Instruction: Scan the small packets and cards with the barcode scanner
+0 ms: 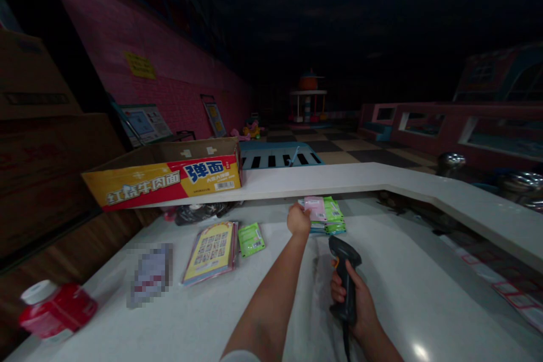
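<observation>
Head view: right hand [360, 297] gripped scanner [344, 251], left hand [299, 219] pinched pink packet [315, 208]; I judged it best kept flat, facing the scanner

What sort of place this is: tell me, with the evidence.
Probably a service counter at a children's play area, judging by the handheld scanner, the stacked packets and, out beyond, what looks like a carousel-style ride.
</observation>
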{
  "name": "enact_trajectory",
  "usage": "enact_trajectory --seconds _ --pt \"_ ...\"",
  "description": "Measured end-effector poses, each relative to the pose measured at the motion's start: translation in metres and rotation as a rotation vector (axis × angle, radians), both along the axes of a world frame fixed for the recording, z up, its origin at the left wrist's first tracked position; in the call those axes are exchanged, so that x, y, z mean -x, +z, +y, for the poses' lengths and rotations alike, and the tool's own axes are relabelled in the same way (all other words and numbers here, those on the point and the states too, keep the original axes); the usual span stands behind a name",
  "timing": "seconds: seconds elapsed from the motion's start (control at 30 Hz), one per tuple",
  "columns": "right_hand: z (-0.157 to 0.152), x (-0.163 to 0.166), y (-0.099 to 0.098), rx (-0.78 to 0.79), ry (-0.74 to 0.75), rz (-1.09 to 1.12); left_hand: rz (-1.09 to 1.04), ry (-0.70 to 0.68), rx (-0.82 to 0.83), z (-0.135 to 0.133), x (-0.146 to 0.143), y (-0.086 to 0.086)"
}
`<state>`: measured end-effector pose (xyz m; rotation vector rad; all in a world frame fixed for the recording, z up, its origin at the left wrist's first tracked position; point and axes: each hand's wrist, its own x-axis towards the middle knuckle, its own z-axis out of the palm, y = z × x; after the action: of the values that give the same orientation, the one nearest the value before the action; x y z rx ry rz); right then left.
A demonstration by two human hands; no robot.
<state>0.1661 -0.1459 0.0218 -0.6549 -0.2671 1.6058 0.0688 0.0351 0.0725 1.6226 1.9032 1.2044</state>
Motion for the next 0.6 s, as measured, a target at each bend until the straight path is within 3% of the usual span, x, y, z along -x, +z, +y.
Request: enact_trajectory --seconds 0.13,0.33,0.43,0.53,0.6 --pt "-0.001 -0.001 -0.001 0.012 0.005 0.024 0.047 -0.047 -0.098 -0.010 0.012 -0.004" --pt "-0.003 -0.004 -0.005 -0.003 0.017 0.009 0.250 -0.113 -0.217 -0.041 0.052 -0.018" --pt "-0.003 -0.005 -0.006 -0.022 0.012 -0.031 0.375 -0.269 -0.252 -0.055 0.059 -0.020" --pt "-0.003 -0.004 -0.005 -0.036 0.002 -0.041 0.495 -0.454 -0.288 -0.061 0.050 -0.019" --pt "-0.004 -0.004 -0.004 -0.033 -0.002 -0.027 0.543 -0.500 -0.287 -0.059 0.040 -0.019"
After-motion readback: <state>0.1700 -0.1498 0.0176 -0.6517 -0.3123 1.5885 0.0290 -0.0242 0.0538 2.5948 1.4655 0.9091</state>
